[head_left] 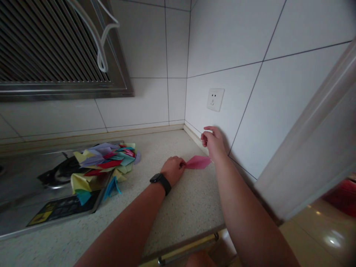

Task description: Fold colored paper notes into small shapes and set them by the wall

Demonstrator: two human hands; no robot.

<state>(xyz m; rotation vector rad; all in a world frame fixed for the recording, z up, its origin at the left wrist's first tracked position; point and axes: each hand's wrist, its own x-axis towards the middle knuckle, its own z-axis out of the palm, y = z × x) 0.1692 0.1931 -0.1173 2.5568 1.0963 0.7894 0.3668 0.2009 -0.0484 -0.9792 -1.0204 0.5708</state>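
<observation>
1. A range hood [55, 48] hangs at the upper left, with a white cord [102, 44] looped in front of its grille.
2. Below it, a gas stove [33, 193] is set into the tabletop [180, 215].
3. A loose pile of coloured folded papers [102, 163] lies across the stove's right edge and spills onto the tabletop, well apart from both hands.
4. The left hand [172, 170], a black watch [160, 181] on its wrist, rests knuckles-up on the tabletop; its grip is closed on the left tip of the pink folded paper [198, 162].
5. The pink folded paper lies flat on the tabletop near the tiled corner, between the two hands, its pointed shape running left to right.
6. The right hand [213, 142] hovers just above and behind the paper's right end, close to the wall; its grip is loosely curled, fingers apart, holding nothing.
7. A white wall socket [215, 99] sits on the tiles above the right hand.
8. A pale door frame [314, 148] slants down the far right.
</observation>
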